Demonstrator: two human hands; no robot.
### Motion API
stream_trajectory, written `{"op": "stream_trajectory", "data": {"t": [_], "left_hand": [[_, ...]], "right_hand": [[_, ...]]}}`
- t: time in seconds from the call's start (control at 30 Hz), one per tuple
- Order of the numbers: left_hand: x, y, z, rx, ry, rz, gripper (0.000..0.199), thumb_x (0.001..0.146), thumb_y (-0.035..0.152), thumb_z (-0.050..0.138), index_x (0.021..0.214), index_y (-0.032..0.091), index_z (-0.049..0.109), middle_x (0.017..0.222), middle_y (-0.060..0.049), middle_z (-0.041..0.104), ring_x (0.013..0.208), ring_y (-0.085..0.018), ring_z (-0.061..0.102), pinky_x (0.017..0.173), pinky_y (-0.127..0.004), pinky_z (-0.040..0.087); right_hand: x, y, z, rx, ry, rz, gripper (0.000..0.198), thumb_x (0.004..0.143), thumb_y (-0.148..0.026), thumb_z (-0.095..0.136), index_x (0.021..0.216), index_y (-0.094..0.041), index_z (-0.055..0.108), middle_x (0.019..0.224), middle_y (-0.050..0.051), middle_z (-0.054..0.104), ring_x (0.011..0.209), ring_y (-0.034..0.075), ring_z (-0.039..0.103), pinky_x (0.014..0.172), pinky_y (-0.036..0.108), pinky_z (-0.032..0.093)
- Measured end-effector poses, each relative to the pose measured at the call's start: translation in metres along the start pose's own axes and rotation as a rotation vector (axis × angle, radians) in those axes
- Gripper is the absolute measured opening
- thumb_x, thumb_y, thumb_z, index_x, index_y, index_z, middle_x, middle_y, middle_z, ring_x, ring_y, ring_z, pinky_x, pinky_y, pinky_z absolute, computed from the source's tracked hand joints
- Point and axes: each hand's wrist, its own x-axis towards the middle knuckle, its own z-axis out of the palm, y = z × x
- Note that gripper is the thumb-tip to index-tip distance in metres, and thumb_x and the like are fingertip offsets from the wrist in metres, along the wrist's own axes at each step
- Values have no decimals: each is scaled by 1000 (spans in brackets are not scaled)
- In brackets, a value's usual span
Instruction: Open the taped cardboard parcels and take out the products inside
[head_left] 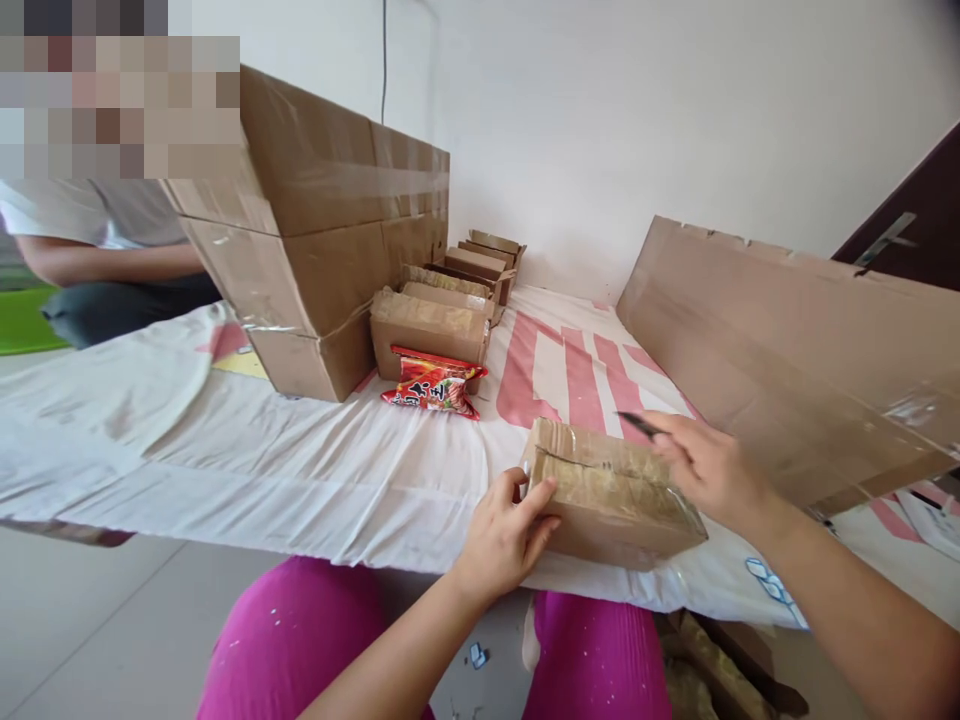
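A small cardboard box [615, 500] with a taped top lies near the table's front edge. Along its top seam runs a dark slit or gap. My left hand [510, 530] grips the box's left end, thumb on the near side and fingers over the top. In my right hand [709, 465] is a knife [637, 424] with a dark handle, its blade pointing left above the far edge of the box. The blade looks apart from the cardboard. Behind the box, to the left, lies a red noodle packet [435, 384].
Large taped cartons [330, 270] stand stacked at the left. Beside them runs a row of small open boxes [431, 325]. A big cardboard panel or carton [787, 360] stands at the right. Another person [112, 240] sits at far left. Cardboard scraps [705, 670] lie on the floor.
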Motion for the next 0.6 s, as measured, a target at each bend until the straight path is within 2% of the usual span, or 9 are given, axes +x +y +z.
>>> {"op": "stream_trajectory", "data": {"t": [0.1, 0.17, 0.27, 0.43, 0.5, 0.6], "left_hand": [[1, -1, 0, -4, 9, 13, 40, 90, 31, 52, 129, 23, 47, 109, -11, 48, 87, -21, 57, 72, -35, 55], [1, -1, -1, -5, 18, 21, 40, 91, 30, 52, 129, 22, 47, 109, -11, 48, 85, -21, 57, 71, -35, 55], [0, -1, -1, 4, 24, 25, 39, 91, 30, 52, 129, 22, 47, 109, -11, 47, 83, -20, 56, 71, -35, 55], [2, 0, -2, 14, 15, 25, 39, 91, 31, 52, 129, 23, 47, 109, -11, 47, 82, -20, 56, 71, -35, 55], [3, 0, -3, 16, 7, 21, 39, 91, 31, 52, 129, 23, 47, 109, -11, 47, 83, -20, 57, 71, -35, 55], [4, 1, -4, 23, 8, 16, 38, 91, 31, 51, 128, 22, 47, 109, -11, 48, 84, -21, 57, 70, -35, 55]], "right_hand": [[35, -39, 10, -20, -345, -98, 38, 97, -25, 37, 129, -27, 57, 111, 5, 71, 96, 19, 68, 85, 32, 52], [49, -55, 17, -81, -487, -107, 39, 96, -21, 38, 129, -26, 57, 109, 5, 72, 95, 20, 68, 83, 31, 51], [58, -62, 21, -199, -577, -116, 36, 94, -20, 42, 126, -26, 59, 103, 5, 73, 89, 20, 69, 76, 27, 48], [53, -60, 11, -378, -687, -174, 34, 90, -15, 42, 115, -26, 62, 90, 4, 73, 74, 21, 68, 58, 27, 40], [49, -57, 6, -452, -730, -176, 32, 88, -14, 42, 109, -24, 64, 86, 5, 72, 71, 22, 68, 56, 28, 37], [42, -50, -3, -565, -826, -99, 31, 86, -13, 44, 103, -23, 68, 83, 8, 73, 74, 25, 69, 57, 29, 37]]}}
